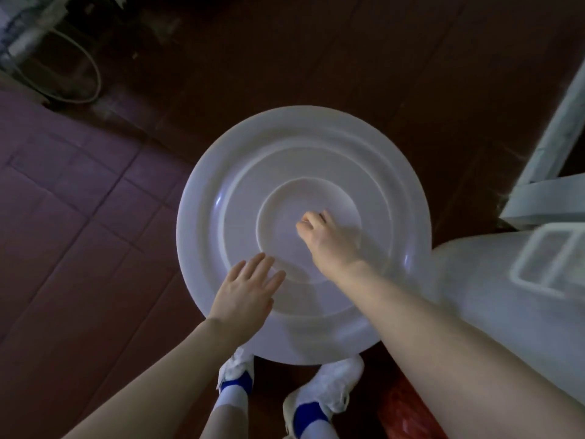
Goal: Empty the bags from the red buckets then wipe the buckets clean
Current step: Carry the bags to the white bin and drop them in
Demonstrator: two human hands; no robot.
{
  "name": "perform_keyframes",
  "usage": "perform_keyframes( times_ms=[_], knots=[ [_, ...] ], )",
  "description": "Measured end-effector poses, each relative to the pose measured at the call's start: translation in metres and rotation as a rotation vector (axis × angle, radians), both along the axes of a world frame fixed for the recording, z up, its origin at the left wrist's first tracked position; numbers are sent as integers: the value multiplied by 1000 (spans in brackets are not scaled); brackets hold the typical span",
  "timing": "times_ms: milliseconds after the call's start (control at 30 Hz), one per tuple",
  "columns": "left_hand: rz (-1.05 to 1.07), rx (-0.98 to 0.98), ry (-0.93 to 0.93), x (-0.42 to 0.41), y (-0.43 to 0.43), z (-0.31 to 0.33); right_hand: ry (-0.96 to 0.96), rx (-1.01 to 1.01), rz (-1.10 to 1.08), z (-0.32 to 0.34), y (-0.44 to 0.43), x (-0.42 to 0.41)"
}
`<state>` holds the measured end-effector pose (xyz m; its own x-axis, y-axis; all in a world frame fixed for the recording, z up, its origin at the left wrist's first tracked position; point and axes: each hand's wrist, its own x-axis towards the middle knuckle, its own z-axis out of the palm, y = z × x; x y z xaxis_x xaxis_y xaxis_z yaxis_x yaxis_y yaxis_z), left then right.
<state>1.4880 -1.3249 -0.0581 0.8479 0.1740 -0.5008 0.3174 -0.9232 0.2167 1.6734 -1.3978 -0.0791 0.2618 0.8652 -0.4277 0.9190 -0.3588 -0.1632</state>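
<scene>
The big white lid [300, 144] sits just ahead of the person's shoes [329, 388] and covers whatever is beneath. I take that to be a bucket, though none of its wall shows. The lid looks like thin moulded plastic: light, a little springy and smooth enough to slip, so the rim seems the surest place to lift it. The left hand [243, 293] lies flat on the near rings, fingers straight and slightly spread. The right hand [326, 239] reaches to the centre disc, arm stretched out and fingers curled under. Whether they pinch a knob or nothing, I cannot tell. A red patch [408, 410] beside the shoes is too blurred to name.
</scene>
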Motion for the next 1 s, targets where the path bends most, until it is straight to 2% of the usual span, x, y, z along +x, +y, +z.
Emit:
perform_keyframes(
  times_ms=[233,333,433,633,1000],
  knots=[
    [-26,-29,111,8,2,-163,-1,-17,-101,-163,-10,7],
    [-57,-34,170,18,1,-199,50,-32,-200,-203,-17,9],
    [-103,-24,247,25,3,-204,117,-25,-350,-206,-23,10],
    [-187,-16,259,36,-5,-131,146,0,-430,-133,-57,-1],
    [-484,17,116,62,-54,83,181,156,-811,106,-149,-73]
  ],
)
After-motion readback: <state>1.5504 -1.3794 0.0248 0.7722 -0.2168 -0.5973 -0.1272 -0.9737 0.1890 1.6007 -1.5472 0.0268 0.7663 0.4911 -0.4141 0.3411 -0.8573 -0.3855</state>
